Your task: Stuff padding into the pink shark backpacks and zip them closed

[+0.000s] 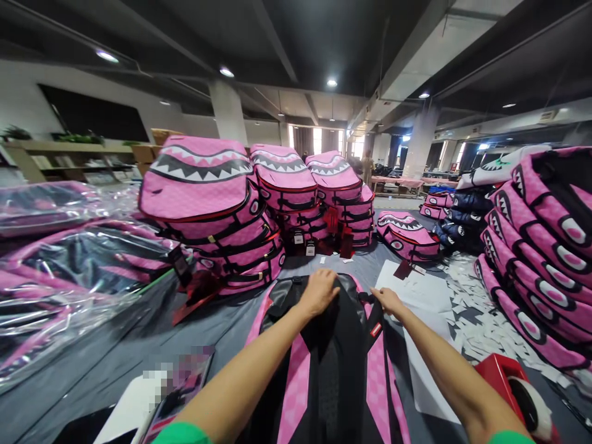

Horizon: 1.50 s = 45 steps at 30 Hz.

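Observation:
A pink and black backpack lies in front of me, its padded back panel and shoulder straps facing up. At its top edge my left hand is closed, with the fingers curled over the black fabric. My right hand pinches the black upper part of the right shoulder strap, which bears a small red label. Behind the bag's top stand stacked pink backpacks with a toothed-mouth print, and dark red tags hang from some of them.
Plastic-wrapped pink bags fill the left side. To the right are a leaning stack of pink backpacks, scattered white paper slips, a white sheet and a red tape dispenser. A phone-like white object lies at lower left.

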Tool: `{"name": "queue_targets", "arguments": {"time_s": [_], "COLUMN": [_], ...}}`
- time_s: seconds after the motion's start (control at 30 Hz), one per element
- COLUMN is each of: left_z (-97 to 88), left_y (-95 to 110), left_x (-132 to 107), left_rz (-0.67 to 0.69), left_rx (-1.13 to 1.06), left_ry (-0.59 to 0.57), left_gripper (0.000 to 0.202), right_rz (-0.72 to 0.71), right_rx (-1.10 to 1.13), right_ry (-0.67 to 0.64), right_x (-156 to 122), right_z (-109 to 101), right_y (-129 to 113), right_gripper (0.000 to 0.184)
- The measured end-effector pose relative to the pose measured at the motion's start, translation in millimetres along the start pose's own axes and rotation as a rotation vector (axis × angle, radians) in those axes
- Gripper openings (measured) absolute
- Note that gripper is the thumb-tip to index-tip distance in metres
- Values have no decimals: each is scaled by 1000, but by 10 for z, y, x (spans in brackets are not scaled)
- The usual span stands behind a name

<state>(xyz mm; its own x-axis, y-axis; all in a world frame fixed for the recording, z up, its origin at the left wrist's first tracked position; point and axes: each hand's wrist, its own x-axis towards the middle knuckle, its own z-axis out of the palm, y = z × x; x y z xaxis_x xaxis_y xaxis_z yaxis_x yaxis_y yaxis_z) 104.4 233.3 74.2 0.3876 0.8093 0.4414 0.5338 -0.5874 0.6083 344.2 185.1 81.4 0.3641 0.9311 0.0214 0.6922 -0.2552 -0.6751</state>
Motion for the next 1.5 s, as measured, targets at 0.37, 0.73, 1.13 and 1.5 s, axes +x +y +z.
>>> {"name": "queue_targets", "arguments": {"time_s": [0.37, 0.73, 1.13, 1.5], "left_z": [328, 3, -293, 101], "left_y": [585, 714, 881, 916], "left_x": [245, -779, -1357, 60], "left_rz": [406, 254, -81, -119], "left_rx": [-99, -64, -68, -343], "left_ry": [-159, -432, -205, -196], "left_gripper": [36, 18, 57, 11], "right_rz": [-577, -313, -454, -413], "right_rx": [229, 450, 542, 514], "right_ry": [91, -110, -624, -388], "right_x": [-809, -449, -81, -182], "right_z": [-365, -646, -334, -601], "right_y": [-498, -317, -837, -431], "right_gripper": [24, 53, 47, 44]}}
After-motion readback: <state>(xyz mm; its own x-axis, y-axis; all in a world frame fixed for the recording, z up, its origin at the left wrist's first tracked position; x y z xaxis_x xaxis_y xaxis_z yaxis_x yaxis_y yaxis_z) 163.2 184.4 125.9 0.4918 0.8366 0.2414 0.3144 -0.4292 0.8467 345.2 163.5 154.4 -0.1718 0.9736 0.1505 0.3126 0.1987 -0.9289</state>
